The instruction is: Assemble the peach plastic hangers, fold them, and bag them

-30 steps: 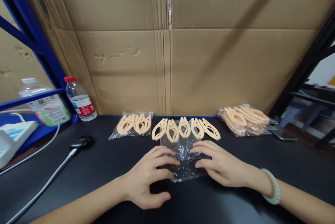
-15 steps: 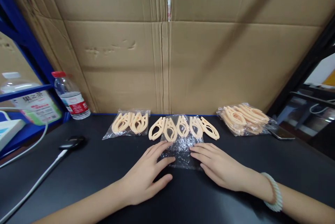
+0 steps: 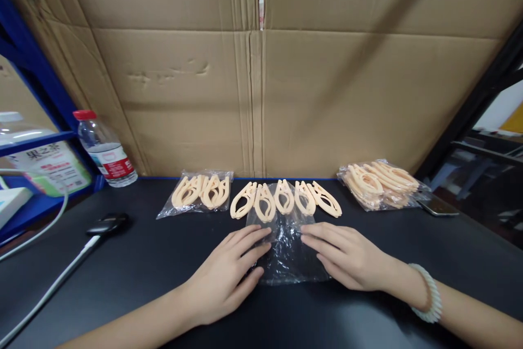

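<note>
A clear plastic bag lies flat on the black table in front of me. My left hand rests on the bag's left edge with fingers stretched out. On its right edge lies my right hand, fingers extended and flat. Several beige folded plastic hangers stand in a row just beyond my fingertips. The bag's far end reaches the middle ones. The outer hanger on the left and the one on the right lie beside the bag.
Bagged hangers lie to the left, and a thicker bagged pile to the right, with a phone beside it. A water bottle, a black device and its white cable are at left. Cardboard walls off the back.
The plastic bag has moved toward me and spread flatter, so more of it shows between my hands. Both hands have shifted slightly with it. The hangers have stayed in place.
</note>
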`<action>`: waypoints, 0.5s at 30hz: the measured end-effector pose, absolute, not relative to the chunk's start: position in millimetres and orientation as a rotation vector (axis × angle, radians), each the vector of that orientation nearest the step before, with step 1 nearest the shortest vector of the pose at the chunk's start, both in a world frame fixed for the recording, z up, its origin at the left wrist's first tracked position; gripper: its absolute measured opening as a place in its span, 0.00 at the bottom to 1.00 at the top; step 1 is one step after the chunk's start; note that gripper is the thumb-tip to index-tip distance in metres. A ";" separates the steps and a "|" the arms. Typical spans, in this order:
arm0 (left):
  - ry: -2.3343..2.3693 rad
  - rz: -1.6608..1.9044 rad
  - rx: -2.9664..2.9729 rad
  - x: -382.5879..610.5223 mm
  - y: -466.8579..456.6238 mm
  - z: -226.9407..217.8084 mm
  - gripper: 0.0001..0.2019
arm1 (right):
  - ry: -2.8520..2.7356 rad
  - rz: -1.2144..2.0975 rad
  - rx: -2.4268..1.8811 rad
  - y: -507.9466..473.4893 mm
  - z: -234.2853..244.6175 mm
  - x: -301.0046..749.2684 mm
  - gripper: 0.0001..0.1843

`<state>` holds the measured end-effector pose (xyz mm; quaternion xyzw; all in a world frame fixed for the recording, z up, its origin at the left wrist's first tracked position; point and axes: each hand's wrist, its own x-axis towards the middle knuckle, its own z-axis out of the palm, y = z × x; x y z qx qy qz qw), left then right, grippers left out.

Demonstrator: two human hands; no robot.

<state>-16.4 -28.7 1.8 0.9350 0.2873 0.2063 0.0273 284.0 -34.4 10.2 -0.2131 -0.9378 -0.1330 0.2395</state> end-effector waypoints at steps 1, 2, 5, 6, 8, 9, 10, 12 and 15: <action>0.879 0.615 2.890 -16.7 -28.3 2.2 0.22 | -2.521 -0.299 -0.591 -32.5 11.5 286.6 0.21; 0.870 0.605 2.890 -17.0 -27.9 2.5 0.23 | -2.455 -0.228 -0.605 -28.8 13.1 290.2 0.20; 0.845 0.610 2.891 -17.0 -27.2 3.3 0.25 | -2.215 -0.099 -0.707 -5.2 19.6 306.8 0.18; 0.839 0.610 2.895 -16.7 -27.1 3.4 0.25 | -2.185 -0.110 -0.761 6.1 22.2 313.9 0.19; 0.830 0.618 2.900 -16.1 -27.0 2.9 0.24 | -2.280 -0.183 -0.894 30.4 27.3 328.1 0.23; 0.824 0.630 2.900 -15.8 -27.0 2.3 0.24 | -2.397 -0.230 -0.949 41.7 29.3 334.5 0.26; 0.817 0.646 2.901 -15.7 -27.0 1.6 0.24 | -2.508 -0.285 -0.989 51.8 30.6 339.9 0.27; 0.802 0.671 2.901 -15.7 -27.0 -0.2 0.24 | -2.691 -0.345 -1.066 66.4 30.8 347.4 0.32; 0.790 0.676 2.905 -16.7 -27.5 -1.7 0.24 | -2.855 -0.352 -1.137 74.0 27.6 352.7 0.37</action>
